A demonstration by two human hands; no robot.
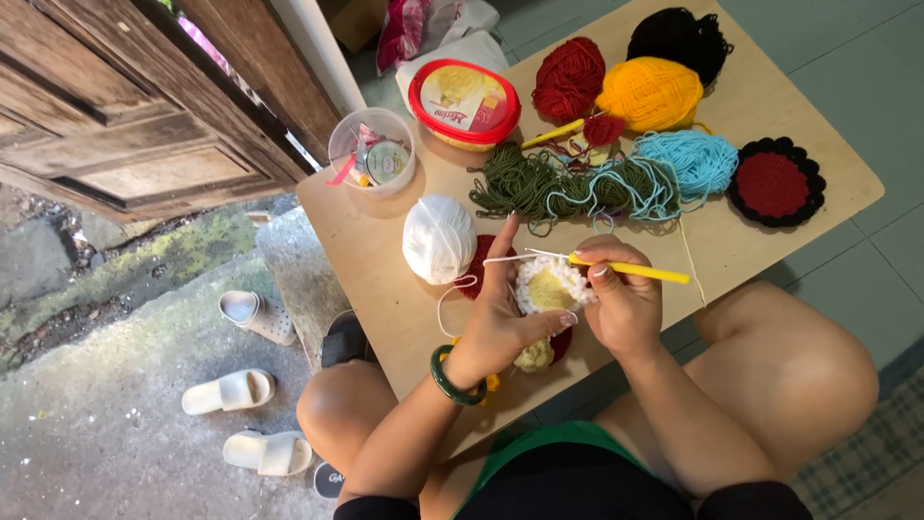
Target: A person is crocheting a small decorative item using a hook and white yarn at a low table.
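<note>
Nearest: left hand (500,323) pinches yellow-and-white crochet piece (551,287) above the table's near edge, white strand over raised forefinger | right hand (626,303) closed on yellow crochet hook (635,271), tip at piece | behind on wooden table (385,289): white yarn ball (438,238), olive yarn (525,183), light-blue yarn (688,159), red-black coaster (776,182)

My left hand (500,323) reaches forward from a bent forearm, palm turned inward, index finger stretched straight out, thumb and lower fingers curled in a pinch. A dark green round bangle (452,382) circles its wrist. Just right of that bangle, my right hand (624,300) is closed in a loose fist, fingertips pinched together, knuckles up. Both forearms angle inward between my bare knees.
</note>
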